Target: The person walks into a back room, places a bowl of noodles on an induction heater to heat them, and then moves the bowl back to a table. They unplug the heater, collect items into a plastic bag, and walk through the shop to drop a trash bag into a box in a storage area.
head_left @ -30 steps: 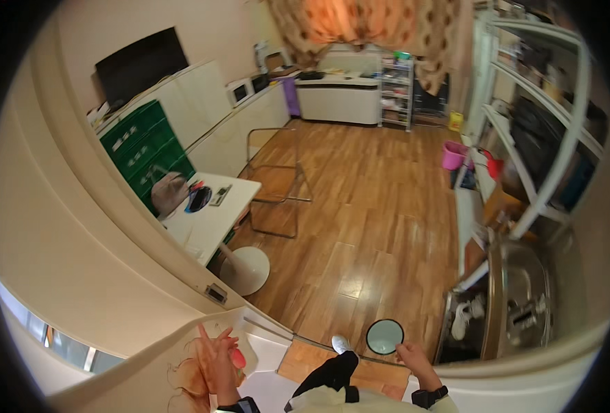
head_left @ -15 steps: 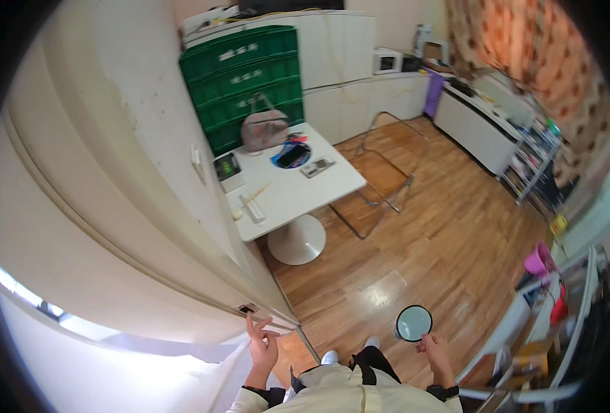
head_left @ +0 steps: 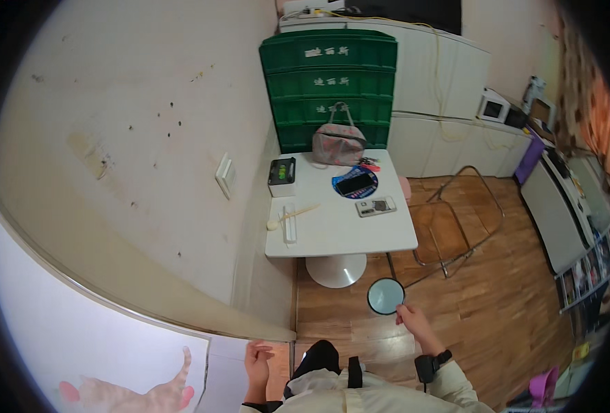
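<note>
Over a wooden floor point(head_left: 480, 320), the right hand point(head_left: 411, 319) pinches the near edge of a dark-rimmed, pale-blue round vessel point(head_left: 386, 296) extending just beyond its grip; the left hand point(head_left: 257, 357) is half-curled, visibly holding nothing. Farther out, a white table point(head_left: 346, 237) adjoins green crates point(head_left: 329, 70) with white lettering.

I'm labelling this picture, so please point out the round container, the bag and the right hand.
Round container point(head_left: 386, 297), head view: its pale inside.
Bag point(head_left: 338, 146), head view: its front.
Right hand point(head_left: 411, 319), head view: the middle of the hand.
</note>
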`<control>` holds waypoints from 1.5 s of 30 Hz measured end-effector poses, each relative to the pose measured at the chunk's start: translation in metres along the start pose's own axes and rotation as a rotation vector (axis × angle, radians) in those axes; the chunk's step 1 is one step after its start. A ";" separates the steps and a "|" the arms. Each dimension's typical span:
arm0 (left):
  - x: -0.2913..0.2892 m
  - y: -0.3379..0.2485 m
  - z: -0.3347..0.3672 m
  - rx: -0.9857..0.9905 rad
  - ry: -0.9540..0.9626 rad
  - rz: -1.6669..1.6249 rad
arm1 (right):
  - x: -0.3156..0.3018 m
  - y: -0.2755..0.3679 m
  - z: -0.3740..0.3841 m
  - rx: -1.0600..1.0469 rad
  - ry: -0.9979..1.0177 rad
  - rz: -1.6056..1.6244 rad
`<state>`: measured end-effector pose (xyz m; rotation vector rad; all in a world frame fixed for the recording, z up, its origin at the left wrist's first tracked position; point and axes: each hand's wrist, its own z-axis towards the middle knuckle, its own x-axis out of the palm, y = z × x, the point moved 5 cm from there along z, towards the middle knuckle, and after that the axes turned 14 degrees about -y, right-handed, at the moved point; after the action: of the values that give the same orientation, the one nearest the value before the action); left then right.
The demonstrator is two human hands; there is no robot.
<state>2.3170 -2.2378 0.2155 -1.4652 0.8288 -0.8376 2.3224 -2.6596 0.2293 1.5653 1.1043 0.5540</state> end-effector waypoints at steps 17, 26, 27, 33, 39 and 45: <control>0.251 0.006 0.145 -0.327 0.527 0.094 | 0.177 0.141 0.316 0.102 0.297 0.064; 0.244 -0.013 0.186 -0.200 0.127 0.121 | 0.278 0.158 0.448 0.044 0.403 0.008; 0.244 -0.021 0.187 -0.265 0.074 0.205 | 0.284 0.163 0.455 0.039 0.389 0.002; 0.202 0.044 0.177 -0.080 0.141 0.832 | 0.330 0.169 0.517 -0.034 0.393 -0.056; 0.252 -0.009 0.169 -0.466 -0.026 0.305 | 0.387 0.168 0.556 -0.214 0.360 -0.197; 0.263 -0.027 0.171 -0.486 -0.019 0.399 | 0.414 0.180 0.576 -0.197 0.442 -0.255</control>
<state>2.5954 -2.3828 0.2434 -1.6389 1.3212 -0.3293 3.0449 -2.5839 0.1416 1.1355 1.5054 0.8302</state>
